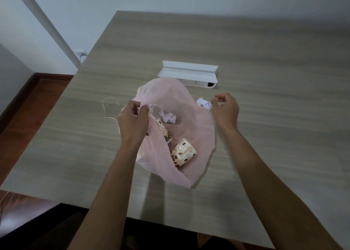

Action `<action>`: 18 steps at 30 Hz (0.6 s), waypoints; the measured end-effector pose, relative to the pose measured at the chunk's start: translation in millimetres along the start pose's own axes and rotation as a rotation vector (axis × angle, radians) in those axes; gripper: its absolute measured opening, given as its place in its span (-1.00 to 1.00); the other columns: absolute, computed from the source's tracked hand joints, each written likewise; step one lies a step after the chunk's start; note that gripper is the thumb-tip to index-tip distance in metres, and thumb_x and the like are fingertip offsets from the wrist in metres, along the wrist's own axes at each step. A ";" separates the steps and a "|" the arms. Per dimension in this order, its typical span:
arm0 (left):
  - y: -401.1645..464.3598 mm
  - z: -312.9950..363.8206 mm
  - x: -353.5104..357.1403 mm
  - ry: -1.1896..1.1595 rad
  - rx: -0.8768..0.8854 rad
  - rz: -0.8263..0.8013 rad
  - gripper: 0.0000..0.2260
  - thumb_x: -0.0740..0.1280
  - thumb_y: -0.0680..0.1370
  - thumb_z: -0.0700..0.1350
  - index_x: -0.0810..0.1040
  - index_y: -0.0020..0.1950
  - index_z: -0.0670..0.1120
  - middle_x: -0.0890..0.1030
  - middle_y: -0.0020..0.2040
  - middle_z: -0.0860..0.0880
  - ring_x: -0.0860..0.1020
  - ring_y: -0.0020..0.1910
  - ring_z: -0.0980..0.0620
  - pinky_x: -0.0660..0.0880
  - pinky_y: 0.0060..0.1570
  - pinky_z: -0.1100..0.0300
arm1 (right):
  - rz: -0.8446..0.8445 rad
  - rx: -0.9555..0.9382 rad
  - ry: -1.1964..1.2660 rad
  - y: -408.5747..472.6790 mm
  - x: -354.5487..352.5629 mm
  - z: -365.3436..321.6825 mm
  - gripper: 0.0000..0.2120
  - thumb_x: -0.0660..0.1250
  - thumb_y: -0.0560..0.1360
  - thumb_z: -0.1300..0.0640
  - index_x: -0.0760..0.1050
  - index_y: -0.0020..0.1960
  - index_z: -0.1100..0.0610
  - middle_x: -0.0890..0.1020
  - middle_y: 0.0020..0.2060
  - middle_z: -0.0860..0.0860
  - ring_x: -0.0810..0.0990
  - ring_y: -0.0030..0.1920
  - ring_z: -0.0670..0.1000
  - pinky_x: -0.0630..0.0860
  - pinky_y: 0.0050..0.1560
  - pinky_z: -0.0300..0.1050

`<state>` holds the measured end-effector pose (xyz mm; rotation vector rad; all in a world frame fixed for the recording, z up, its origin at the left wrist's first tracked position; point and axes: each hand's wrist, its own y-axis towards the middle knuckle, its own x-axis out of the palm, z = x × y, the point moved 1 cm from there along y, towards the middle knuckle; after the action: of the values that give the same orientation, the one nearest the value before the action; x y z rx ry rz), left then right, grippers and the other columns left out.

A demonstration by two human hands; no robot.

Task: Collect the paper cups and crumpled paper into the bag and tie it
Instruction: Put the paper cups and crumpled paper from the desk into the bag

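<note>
Pale walls are standing behind a wood-grain table [246,41], with a strip of reddish floor [37,102] showing at the left and a white wall socket [80,53] sitting low on the wall near the table's far left corner.

On the table, starting from the left, a thin loop of pale string [106,105] is lying just beside the bag. The left hand [132,121] is pinching the left rim of the thin pink bag [198,136], its fingers curling round the plastic and holding the mouth up. The bag is sitting near the middle of the table with its mouth gaping toward the camera. Inside it, a ball of crumpled paper [168,117] is resting toward the far side, and two paper cups with a brown bean print are lying on their sides: one cup [164,131] is partly hiding behind the left hand, and the other cup [184,153] is lying nearer the camera.

Behind the bag, a white box [187,73] with its lid folded open is sitting on the table. To the right of the bag, a second ball of crumpled paper [204,103] is lying on the table, outside the bag and touching its right edge. The right hand [225,109] is hovering just beside that ball, fingers loosely curling; whether they are gripping the bag's right rim I cannot tell.
</note>
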<state>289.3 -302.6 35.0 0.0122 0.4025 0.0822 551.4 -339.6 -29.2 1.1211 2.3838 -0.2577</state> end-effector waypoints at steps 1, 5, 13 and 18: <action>1.1 -1.4 0.2 0.011 -0.001 0.008 -0.85 0.29 0.50 -0.08 0.49 -0.28 0.06 0.55 -0.35 -0.02 0.47 -0.49 0.17 0.39 -0.59 0.28 | -0.053 0.038 -0.024 13.7 3.8 4.3 -0.83 0.34 0.49 0.15 0.60 0.06 0.12 0.63 0.05 0.07 0.57 0.12 0.10 0.47 0.18 -0.05; 4.7 -7.5 4.4 0.032 0.005 0.014 -0.86 0.29 0.50 -0.07 0.52 -0.26 0.00 0.56 -0.34 -0.08 0.53 -0.41 -0.03 0.48 -0.51 0.10 | -0.343 0.135 -0.124 51.6 27.3 16.4 -0.70 0.34 0.53 0.06 0.57 0.26 0.03 0.58 0.26 0.05 0.53 0.27 0.00 0.33 0.11 -0.27; 6.7 -9.2 12.6 0.044 -0.020 0.006 -0.88 0.30 0.50 -0.05 0.53 -0.22 -0.03 0.57 -0.32 -0.06 0.49 -0.38 0.05 0.52 -0.33 -0.01 | -0.550 0.048 -0.259 66.3 48.8 37.9 -0.72 0.45 0.47 0.15 0.66 0.17 0.12 0.66 0.18 0.06 0.59 0.23 0.04 0.40 0.17 -0.26; 7.4 -8.4 10.6 0.036 -0.025 -0.001 -0.86 0.29 0.51 -0.06 0.51 -0.26 0.03 0.51 -0.37 0.01 0.46 -0.40 0.07 0.50 -0.42 0.04 | -0.458 0.089 -0.295 52.5 41.5 53.6 -0.74 0.52 0.38 0.08 0.70 0.06 0.09 0.72 0.01 0.07 0.66 0.07 0.05 0.50 0.05 -0.24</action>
<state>295.2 -294.4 23.3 -0.0142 0.4373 0.0870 587.7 -297.5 -94.5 0.5106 2.3434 -0.6413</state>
